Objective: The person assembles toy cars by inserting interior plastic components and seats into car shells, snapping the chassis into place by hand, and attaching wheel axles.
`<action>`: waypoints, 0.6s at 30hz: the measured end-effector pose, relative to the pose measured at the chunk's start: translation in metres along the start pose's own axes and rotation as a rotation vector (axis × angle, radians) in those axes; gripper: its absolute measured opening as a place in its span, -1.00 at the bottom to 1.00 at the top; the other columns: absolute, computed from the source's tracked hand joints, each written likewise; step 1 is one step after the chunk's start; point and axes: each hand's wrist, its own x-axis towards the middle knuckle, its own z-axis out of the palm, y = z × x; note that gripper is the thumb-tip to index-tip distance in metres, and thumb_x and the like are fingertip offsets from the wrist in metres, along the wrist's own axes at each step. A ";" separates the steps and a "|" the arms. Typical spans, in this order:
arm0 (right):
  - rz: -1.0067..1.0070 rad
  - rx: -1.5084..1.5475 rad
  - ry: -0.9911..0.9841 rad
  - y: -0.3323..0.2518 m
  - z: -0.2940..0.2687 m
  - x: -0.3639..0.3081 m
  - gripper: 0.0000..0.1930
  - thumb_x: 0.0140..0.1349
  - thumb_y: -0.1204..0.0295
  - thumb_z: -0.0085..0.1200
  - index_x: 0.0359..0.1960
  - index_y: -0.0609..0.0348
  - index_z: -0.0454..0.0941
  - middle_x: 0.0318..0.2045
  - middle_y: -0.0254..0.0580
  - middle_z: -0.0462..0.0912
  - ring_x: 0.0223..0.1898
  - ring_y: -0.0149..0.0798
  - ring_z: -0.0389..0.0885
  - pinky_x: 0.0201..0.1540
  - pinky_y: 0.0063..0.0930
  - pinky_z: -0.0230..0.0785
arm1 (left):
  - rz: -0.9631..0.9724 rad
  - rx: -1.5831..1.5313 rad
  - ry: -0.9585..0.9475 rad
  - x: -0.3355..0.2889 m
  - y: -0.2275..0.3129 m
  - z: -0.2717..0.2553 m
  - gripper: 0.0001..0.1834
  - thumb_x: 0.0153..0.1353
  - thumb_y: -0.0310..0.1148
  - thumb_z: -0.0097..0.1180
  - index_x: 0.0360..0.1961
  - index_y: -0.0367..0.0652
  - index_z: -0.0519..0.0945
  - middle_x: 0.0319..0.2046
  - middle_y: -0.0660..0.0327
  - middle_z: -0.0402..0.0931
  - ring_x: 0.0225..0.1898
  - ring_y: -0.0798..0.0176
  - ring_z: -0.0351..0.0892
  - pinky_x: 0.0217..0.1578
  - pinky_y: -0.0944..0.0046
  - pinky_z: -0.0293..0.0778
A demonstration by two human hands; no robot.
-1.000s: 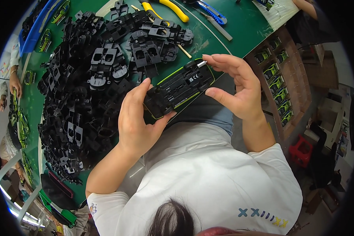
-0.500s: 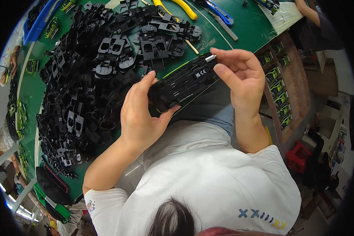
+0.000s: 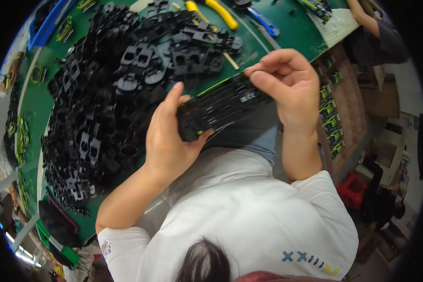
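A long black plastic toy car chassis with a bright green edge is held in front of my body, its underside with a small white marking facing up. My left hand is closed around its left end, thumb along the near edge and fingers on the far side. At its right end, the thumb and forefinger of my right hand are pinched together over the corner. Those fingertips hide whatever lies between them. To the left is a large heap of black plastic chassis parts.
Yellow-handled pliers and a blue utility knife lie on the green table beyond my hands. A partitioned brown box of green-and-black pieces stands at right. Another person's arm shows at far right.
My right thumb and forefinger have closed over the chassis's right end, covering a small silver cylinder that showed there before. My left hand has kept its hold.
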 end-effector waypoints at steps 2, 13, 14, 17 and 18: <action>0.028 0.002 -0.006 0.002 -0.010 0.005 -0.73 0.05 0.69 0.32 -0.21 0.30 0.57 -0.33 -0.14 0.70 -0.26 -0.37 0.69 -0.14 -0.54 0.58 | 0.025 -0.023 0.038 -0.001 -0.001 0.001 0.10 -0.28 -0.57 0.55 0.34 -0.35 0.19 -0.12 0.02 0.55 -0.17 0.04 0.59 -0.19 0.20 0.54; -0.230 -0.097 0.633 0.007 -0.149 0.072 -0.85 0.17 0.61 0.27 -0.24 0.32 0.57 -0.30 -0.12 0.70 -0.28 -0.37 0.67 -0.17 -0.62 0.50 | 0.037 0.042 0.003 -0.001 -0.004 0.001 0.13 -0.24 -0.51 0.56 0.37 -0.35 0.13 -0.11 0.04 0.55 -0.19 0.12 0.58 -0.26 0.27 0.53; -0.221 -0.138 0.630 0.019 -0.157 0.078 -0.83 0.16 0.59 0.30 -0.25 0.33 0.58 -0.32 -0.16 0.70 -0.30 -0.41 0.65 -0.20 -0.65 0.46 | 0.031 0.051 0.006 -0.001 -0.004 0.001 0.13 -0.24 -0.51 0.56 0.37 -0.35 0.13 -0.11 0.04 0.55 -0.19 0.12 0.58 -0.26 0.27 0.53; -0.256 -0.270 0.624 0.027 -0.153 0.084 -0.81 0.15 0.55 0.33 -0.25 0.34 0.59 -0.34 -0.22 0.69 -0.33 -0.46 0.62 -0.23 -0.67 0.43 | 0.032 0.046 -0.003 -0.001 -0.004 0.001 0.12 -0.23 -0.51 0.56 0.37 -0.35 0.13 -0.11 0.04 0.55 -0.19 0.12 0.58 -0.26 0.27 0.53; -0.302 -0.359 0.617 0.027 -0.148 0.086 -0.80 0.15 0.53 0.34 -0.25 0.35 0.60 -0.35 -0.25 0.69 -0.33 -0.47 0.61 -0.22 -0.67 0.42 | 0.042 0.052 0.004 -0.001 -0.004 0.001 0.12 -0.23 -0.51 0.55 0.37 -0.36 0.14 -0.10 0.04 0.55 -0.18 0.12 0.58 -0.26 0.27 0.53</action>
